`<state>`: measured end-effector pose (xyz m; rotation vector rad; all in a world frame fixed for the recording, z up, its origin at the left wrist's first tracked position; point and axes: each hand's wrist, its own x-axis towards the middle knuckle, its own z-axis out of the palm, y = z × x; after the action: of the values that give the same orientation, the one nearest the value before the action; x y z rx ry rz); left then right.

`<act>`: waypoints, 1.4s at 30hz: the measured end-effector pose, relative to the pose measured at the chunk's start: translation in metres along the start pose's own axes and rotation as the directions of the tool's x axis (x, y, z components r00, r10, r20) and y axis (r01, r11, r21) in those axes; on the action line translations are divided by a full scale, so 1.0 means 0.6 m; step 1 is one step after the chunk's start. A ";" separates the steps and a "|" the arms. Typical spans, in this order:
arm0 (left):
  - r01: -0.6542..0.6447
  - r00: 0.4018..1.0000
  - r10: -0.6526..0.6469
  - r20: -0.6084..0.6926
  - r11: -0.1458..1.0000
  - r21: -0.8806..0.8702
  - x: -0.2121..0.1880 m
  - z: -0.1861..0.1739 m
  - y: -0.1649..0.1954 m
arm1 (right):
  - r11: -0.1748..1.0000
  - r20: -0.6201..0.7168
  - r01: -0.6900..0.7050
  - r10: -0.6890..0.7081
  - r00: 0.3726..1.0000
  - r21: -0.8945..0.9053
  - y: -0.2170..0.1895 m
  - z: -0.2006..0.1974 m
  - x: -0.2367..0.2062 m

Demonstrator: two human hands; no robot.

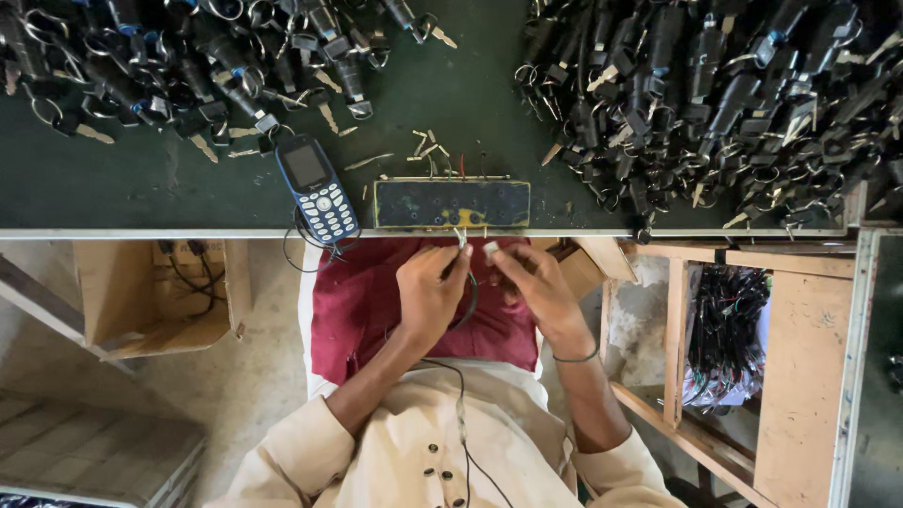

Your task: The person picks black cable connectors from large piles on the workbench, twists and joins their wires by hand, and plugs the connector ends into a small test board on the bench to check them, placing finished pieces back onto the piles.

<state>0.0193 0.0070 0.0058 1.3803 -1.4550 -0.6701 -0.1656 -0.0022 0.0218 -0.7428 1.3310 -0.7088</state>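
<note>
**Two hands pinch a wire end below the bench edge**

Nearest the camera is the person's cream buttoned shirt [442,442], with a thin dark cord [462,414] running up its front toward the hands. Beyond it a dark red cloth [362,310] covers the lap.

Over that cloth, just short of the bench [188,183] edge, the two hands meet. The left hand [431,287] is curled, its fingertips pressed together on a thin black wire [470,296] that loops down between the hands. The right hand [536,287] pinches a small pale connector piece [490,248] between thumb and forefinger, close to the left hand's fingertips; whether the piece touches the wire cannot be told. A thin dark band [576,357] sits on the right wrist.

Directly beyond the hands, at the bench's near edge, lies a dark rectangular block [451,203] with yellowish marks and short wires standing off its far side. Just left of the block rests a blue keypad phone [317,188], tilted, its cord hanging over the edge. A few small loose pins [425,143] lie beyond the block.

Far left of the block sprawls a heap of black lock cylinders with keys [188,66]; far right of it a larger heap of the same [715,103]. Below the bench, left of the hands, sits an open cardboard box [160,301]. Right of the hands, inside a wooden frame [800,357], hangs a bundle of coloured wires [724,334].
</note>
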 end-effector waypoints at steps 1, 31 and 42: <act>-0.071 0.997 0.072 0.001 0.997 0.042 -0.002 0.000 -0.001 | 0.999 0.010 -0.026 0.026 1.000 -0.027 0.001 0.001 0.002; -0.170 0.985 0.169 0.026 0.982 0.084 0.012 -0.009 -0.010 | 0.960 -0.262 0.201 -0.146 0.954 0.196 0.033 0.076 -0.005; -0.143 0.990 0.142 0.021 0.987 0.068 0.015 -0.009 -0.011 | 0.946 -0.236 0.170 -0.104 0.966 0.278 0.046 0.069 -0.003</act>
<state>0.0277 -0.0015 0.0043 1.3114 -1.5866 -0.5453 -0.1240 0.0182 0.0038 -0.5287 1.3389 -1.1024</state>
